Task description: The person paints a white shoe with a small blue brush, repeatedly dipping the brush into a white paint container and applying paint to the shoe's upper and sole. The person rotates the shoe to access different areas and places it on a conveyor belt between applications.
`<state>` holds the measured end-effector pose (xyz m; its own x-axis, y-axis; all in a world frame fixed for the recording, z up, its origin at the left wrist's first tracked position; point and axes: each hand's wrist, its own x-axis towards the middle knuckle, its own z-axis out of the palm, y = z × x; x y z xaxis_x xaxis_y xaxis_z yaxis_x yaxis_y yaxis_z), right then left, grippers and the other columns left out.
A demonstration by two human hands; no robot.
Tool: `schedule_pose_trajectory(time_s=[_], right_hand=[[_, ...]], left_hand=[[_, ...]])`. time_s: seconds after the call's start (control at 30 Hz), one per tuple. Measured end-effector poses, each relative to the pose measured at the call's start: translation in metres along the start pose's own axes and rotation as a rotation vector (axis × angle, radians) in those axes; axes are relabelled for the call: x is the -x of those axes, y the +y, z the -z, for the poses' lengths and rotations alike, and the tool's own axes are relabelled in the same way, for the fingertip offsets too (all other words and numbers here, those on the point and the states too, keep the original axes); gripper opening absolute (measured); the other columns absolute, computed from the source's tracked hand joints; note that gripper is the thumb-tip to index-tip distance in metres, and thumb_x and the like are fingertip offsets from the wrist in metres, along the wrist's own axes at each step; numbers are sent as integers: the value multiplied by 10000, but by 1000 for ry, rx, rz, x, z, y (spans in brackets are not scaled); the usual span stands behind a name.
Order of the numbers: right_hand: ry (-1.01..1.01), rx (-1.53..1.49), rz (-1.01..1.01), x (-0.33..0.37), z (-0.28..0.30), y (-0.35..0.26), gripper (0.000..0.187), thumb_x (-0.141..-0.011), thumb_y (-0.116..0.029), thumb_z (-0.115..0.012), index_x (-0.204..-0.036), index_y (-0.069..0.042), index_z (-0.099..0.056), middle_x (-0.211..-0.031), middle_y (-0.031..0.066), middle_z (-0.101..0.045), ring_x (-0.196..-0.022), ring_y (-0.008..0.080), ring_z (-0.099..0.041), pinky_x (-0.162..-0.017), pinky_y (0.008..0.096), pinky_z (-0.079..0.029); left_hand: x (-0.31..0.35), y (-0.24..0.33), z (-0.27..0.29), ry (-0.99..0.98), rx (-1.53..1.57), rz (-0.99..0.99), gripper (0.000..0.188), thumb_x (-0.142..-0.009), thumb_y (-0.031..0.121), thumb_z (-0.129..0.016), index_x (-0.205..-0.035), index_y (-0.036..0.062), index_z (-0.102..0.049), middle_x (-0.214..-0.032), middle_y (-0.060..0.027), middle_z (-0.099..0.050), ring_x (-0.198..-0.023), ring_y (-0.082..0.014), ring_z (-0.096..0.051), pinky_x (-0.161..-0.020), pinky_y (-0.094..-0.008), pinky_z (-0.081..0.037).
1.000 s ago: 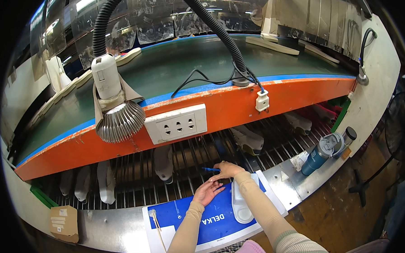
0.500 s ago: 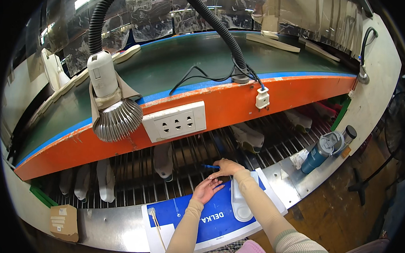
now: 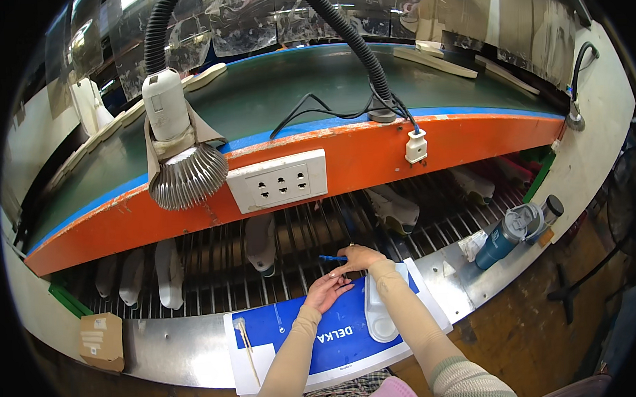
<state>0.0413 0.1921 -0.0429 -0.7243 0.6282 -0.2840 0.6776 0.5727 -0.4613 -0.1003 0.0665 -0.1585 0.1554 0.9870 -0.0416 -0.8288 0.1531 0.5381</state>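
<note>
My right hand [image 3: 361, 257] is closed around a slim blue pen-like stick [image 3: 330, 258], whose tip points left over the metal bars. Palm upward, my left hand [image 3: 326, 293] lies just below and to the left, its fingers stretched out and its fingertips meeting the right hand's. Both hands are above the far edge of a blue and white printed sheet [image 3: 346, 353]. A white plastic tray [image 3: 382, 328] with a round hollow sits on that sheet, partly hidden by my right forearm. Thin wooden sticks [image 3: 248, 347] with a whitish end lie on its left side.
Pale shoes [image 3: 169, 276] rest on the metal bars [image 3: 298, 235] beneath an orange beam [image 3: 373, 153] with a socket panel [image 3: 277, 181]. A lamp [image 3: 188, 176] hangs at left. A cardboard box [image 3: 101, 341] stands left, a blue tumbler [image 3: 497, 246] right. Sole-shaped pieces [image 3: 436, 62] lie on the green belt [image 3: 285, 86].
The view has shifted slightly. My hands have stayed close together, with the left fingertips still by the right hand and the blue stick still in the right.
</note>
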Motion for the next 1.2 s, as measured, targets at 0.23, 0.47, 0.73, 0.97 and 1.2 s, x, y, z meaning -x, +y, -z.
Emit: schedule_pose_trajectory(time_s=[0.23, 0.47, 0.73, 0.97, 1.2], right_hand=[[29, 29, 32, -2, -3, 1, 999, -670, -729, -742, -1316, 21, -600, -1286, 274, -615, -1214, 381, -594, -1042, 415, -465], [33, 21, 23, -4, -3, 3, 988, -665, -710, -759, -1317, 14, -600, -1310, 269, -601, -1240, 376, -574, -1059, 415, -450], [3, 1, 4, -2, -2, 1, 931, -671, -673, -780, -1320, -28, -606, -1300, 269, -603, -1237, 384, -569, -1044, 424, -454], [-4, -8, 3, 0, -1, -1, 930, -674, -662, -787, -1324, -25, -598, -1290, 261, -611, -1228, 381, -578, -1040, 422, -459], [26, -3, 0, -3, 0, -1, 967, -676, -678, -776, -1335, 2, -586, -1323, 272, -590, -1239, 387, -570, -1049, 422, -457]], left_hand=[[-2, 0, 3, -9, -12, 29, 110, -998, 72, -561, -1076, 13, -612, -990, -105, -638, -1087, -293, -616, -1099, -564, -425], [2, 7, -4, 23, 40, 38, 148, -996, 79, -568, -1119, 16, -623, -1031, -118, -650, -1118, -300, -608, -1112, -591, -402], [1, 7, -4, -33, 26, 28, 158, -990, 66, -571, -1121, 10, -639, -1021, -114, -659, -1121, -286, -613, -1120, -590, -396], [0, 5, 0, -38, 13, 36, 184, -986, 63, -576, -1152, -1, -622, -1030, -104, -656, -1112, -281, -618, -1110, -564, -420], [-2, 7, 2, -51, -3, 70, 203, -988, 86, -584, -1173, 4, -607, -1053, -99, -649, -1112, -278, -616, -1114, -570, -413]])
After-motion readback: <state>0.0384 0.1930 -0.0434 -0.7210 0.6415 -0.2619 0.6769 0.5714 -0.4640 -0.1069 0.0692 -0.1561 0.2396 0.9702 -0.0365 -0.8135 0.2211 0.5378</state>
